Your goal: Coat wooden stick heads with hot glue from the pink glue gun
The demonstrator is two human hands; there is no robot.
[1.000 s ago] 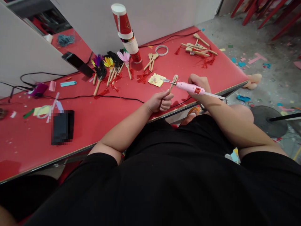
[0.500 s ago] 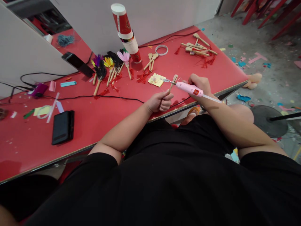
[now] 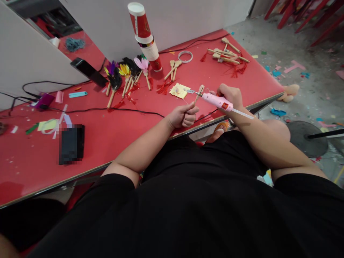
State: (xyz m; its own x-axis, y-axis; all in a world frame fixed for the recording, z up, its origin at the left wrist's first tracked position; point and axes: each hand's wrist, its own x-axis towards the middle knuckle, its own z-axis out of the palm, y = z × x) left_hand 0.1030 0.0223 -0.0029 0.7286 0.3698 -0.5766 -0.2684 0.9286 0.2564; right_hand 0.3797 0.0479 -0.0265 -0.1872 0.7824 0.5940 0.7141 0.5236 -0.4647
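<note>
My left hand (image 3: 184,115) is closed round the lower end of a small wooden stick (image 3: 199,91) with a wider head, held upright over the table's front edge. In my right hand (image 3: 229,95) is a pink glue gun (image 3: 217,101), a clear glue stick poking out of its back. The gun's nozzle points left, close to the stick's head; whether they touch I cannot tell. Just behind them a yellow paper pad (image 3: 179,90) lies on the red table (image 3: 129,132), with a flat metal blade-like piece (image 3: 190,91) at its right edge.
Feather-topped sticks (image 3: 125,73) lie at the back left of a stack of paper cups (image 3: 146,36). More wooden sticks with red tassels (image 3: 227,55) lie at the right, near a tape ring (image 3: 185,56). A black cable crosses the table. A blurred dark phone-like object (image 3: 71,144) lies left.
The glue gun has shifted very slightly right and its nozzle sits a touch lower beside the stick's head. My left hand stays almost still with the stick.
</note>
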